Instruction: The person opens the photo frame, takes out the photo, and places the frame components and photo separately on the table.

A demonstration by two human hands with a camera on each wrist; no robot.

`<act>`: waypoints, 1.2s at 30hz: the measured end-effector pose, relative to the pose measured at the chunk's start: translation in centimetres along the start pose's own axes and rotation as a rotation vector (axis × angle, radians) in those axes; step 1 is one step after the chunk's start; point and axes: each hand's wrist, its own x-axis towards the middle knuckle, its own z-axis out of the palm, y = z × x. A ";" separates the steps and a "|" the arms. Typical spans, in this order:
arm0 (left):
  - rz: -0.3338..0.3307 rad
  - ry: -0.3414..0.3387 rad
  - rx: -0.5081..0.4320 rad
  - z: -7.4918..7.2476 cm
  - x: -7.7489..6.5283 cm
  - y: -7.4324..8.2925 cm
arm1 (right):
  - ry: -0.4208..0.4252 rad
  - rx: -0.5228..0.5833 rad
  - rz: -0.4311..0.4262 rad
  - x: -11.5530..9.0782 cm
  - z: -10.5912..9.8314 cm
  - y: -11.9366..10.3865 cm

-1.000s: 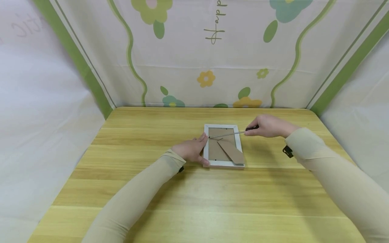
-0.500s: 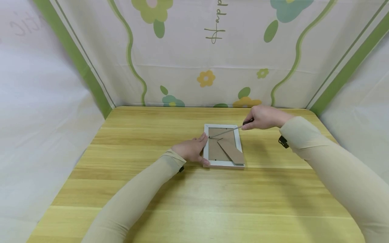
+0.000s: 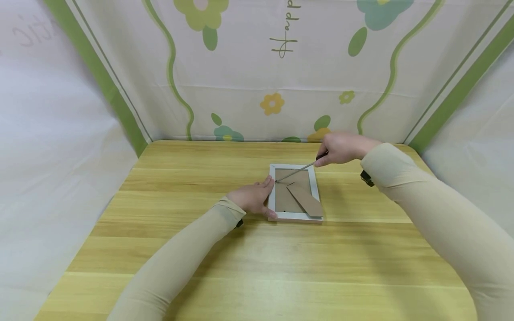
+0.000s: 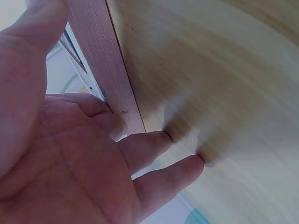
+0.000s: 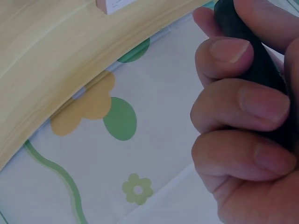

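Bracing, with the bare left hand (image 3: 250, 197), the left long side of a white rectangular picture frame (image 3: 295, 216), laid with its back upward on the light yellow wood-grain table (image 3: 257, 267). Almost straight and spread in these fingers, without a grip on anything, and with the thumb at the near left corner. Just to the right of them, to be seen inside the rim, a flat brown backing board (image 3: 283, 198) and a tapered brown support leg (image 3: 307, 203), slanted toward the near right corner. Farther off, gripping with the curled fingers of the right hand (image 3: 341, 147) a slim tool (image 3: 299, 170) with black handle and thin grey metal shaft. Pointing with it from these fingers down and leftward, to a small black tab (image 3: 275, 181) just beside the left fingertips. Behind the right fingers, to notice also a white cloth (image 3: 241, 67) with printed flowers.

For levering at this tab, as judged from the place of the tip, better to press the frame evenly, lift gently and not slip toward the left fingers. Perhaps wise to place these fingertips a little out of the line of the tip.

Hard to make out: the exact contact of tip and tab. Hidden against the table: the frame's front. Mostly covered by the right fingers: the handle. Cut off in the right wrist view: nearly all the frame.
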 end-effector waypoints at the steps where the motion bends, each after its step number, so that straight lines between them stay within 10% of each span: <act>1: 0.000 -0.001 0.000 0.0 0.0 0.0 | -0.010 -0.006 0.006 0.1 -0.2 -0.1; 36: 0.007 0.011 -0.025 0.0 0.0 -0.1 | -0.112 -0.167 0.117 1.4 -3.7 -5.3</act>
